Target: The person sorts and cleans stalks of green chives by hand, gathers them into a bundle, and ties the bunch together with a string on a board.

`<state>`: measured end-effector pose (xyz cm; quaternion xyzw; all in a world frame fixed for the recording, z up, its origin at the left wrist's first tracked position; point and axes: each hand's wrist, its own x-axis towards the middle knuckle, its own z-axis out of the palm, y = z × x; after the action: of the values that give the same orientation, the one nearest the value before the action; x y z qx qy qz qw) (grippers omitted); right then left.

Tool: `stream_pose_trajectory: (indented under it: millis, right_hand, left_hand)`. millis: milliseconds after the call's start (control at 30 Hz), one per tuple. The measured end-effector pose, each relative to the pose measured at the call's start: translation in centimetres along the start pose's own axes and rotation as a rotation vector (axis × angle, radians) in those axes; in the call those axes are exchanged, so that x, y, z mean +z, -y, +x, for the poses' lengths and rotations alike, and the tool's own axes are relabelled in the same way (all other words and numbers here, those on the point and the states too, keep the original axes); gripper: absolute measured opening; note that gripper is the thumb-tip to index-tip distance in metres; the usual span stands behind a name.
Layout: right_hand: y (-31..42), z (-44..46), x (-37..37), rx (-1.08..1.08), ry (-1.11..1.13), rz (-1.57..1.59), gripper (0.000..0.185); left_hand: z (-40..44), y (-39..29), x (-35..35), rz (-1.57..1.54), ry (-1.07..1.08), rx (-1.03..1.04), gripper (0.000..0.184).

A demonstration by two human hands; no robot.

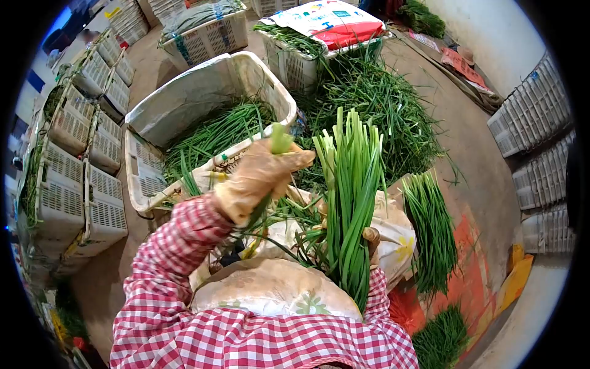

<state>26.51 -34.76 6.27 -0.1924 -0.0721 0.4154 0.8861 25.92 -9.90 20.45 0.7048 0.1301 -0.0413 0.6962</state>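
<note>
My left hand (pixel 255 178), in a soiled tan glove, is raised in front of the white crate (pixel 138 178). Its fingers are closed round a small bunch of garlic chives (pixel 281 139), the pale ends sticking up above the glove. A much larger bunch of garlic chives (pixel 351 197) stands upright at my right side, pale cut ends on top and leaves hanging down. Behind it, my right hand (pixel 372 240) grips this bunch; only a thumb and part of the glove show. Loose chives lie inside the crate and across my lap, over a stained apron (pixel 270 286).
A heap of loose chives (pixel 381 111) lies beyond the bunch. Tidied bundles (pixel 429 234) rest on the floor at right. Filled crates (pixel 58 190) line the left, stacked crates (pixel 531 117) the right wall. A printed sack (pixel 326 24) covers a crate behind.
</note>
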Motion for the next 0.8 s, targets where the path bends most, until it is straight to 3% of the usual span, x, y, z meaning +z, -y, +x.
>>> stream_pose_trajectory:
  millis: [100, 267, 333, 400, 467, 500, 600, 667, 700, 800]
  right_hand:
    - [0.1, -1.0, 0.4, 0.12, -0.1, 0.075, 0.069]
    - [0.5, -0.5, 0.4, 0.128, -0.065, 0.065, 0.066]
    - [1.1, -0.2, -0.5, 0.211, 0.035, -0.056, 0.07]
    - [1.2, -0.7, -1.0, 0.154, -0.052, -0.365, 0.079]
    - [1.4, -0.2, 0.4, 0.086, -0.037, -0.504, 0.078]
    - [1.4, 0.0, 0.3, 0.05, -0.024, -0.548, 0.076]
    - [2.0, 0.3, 1.1, 0.125, -0.011, -0.612, 0.068]
    - [2.3, 0.9, 2.3, 0.144, -0.024, -0.749, 0.062]
    - [2.4, 1.3, 2.9, 0.118, -0.035, -0.877, 0.058]
    - [3.3, 2.1, 3.9, 0.22, -0.101, -0.848, 0.054]
  left_hand:
    - [1.9, 1.5, 2.2, -0.274, -0.008, -0.103, 0.03]
    - [1.8, 2.1, 3.1, -0.296, 0.026, -0.083, 0.026]
    - [1.8, 2.8, 3.6, -0.205, -0.023, 0.065, 0.026]
    - [2.3, 4.1, 3.7, -0.271, 0.026, 0.075, 0.023]
    - [3.0, 5.1, 3.5, -0.357, -0.065, -0.101, 0.017]
    - [4.1, 7.8, 3.9, -0.343, -0.058, 0.282, 0.014]
    - [8.7, 16.0, 2.1, -0.897, 0.461, 0.417, 0.037]
    - [11.5, 20.2, 1.9, -1.257, 0.903, 0.347, 0.054]
    - [11.2, 19.6, 2.3, -1.169, 0.795, 0.247, 0.062]
    - [7.3, 11.5, 4.9, -1.13, 0.656, 0.118, 0.082]
